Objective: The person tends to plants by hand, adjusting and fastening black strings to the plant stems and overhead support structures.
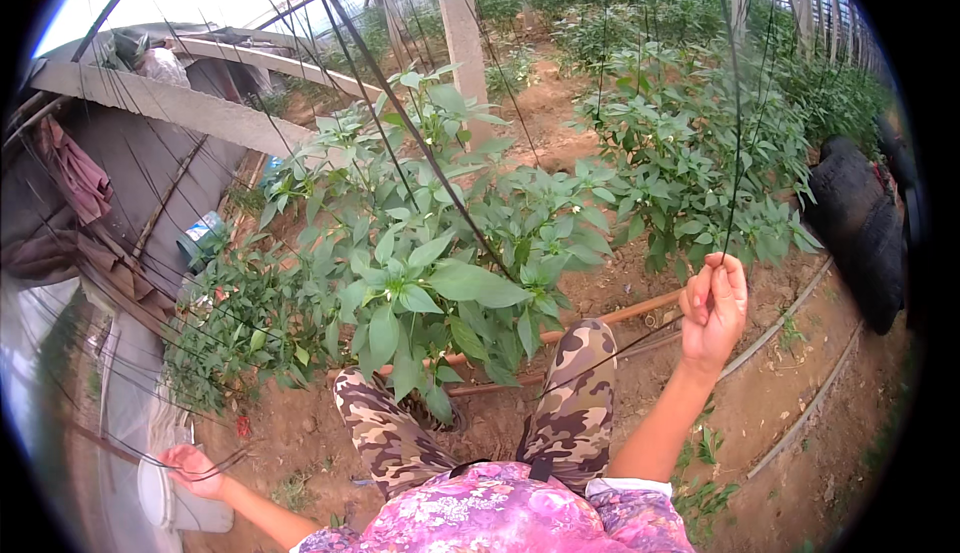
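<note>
My right hand point(716, 309), raised at the right, pinches a thin dark string point(738, 140) that runs up toward the roof. A loose length of dark string trails from this hand down to my right knee. My left hand point(191, 470) is low at the far left, over a white plastic bucket point(202, 512), with dark strings across its palm; whether its fingers grip them I cannot tell. Between and beyond my hands stands a leafy green pepper plant point(427, 275) with small white flowers. A thicker dark cord point(442, 178) slants down into its leaves.
More pepper plants point(675, 148) grow beyond. A concrete post point(459, 35) stands behind the near plant; a concrete beam point(172, 102) slants at upper left. Brownish pipes point(637, 309) lie along the soil before my knees. A black bundle point(855, 230) is at the right, a pink cloth point(79, 170) at the left.
</note>
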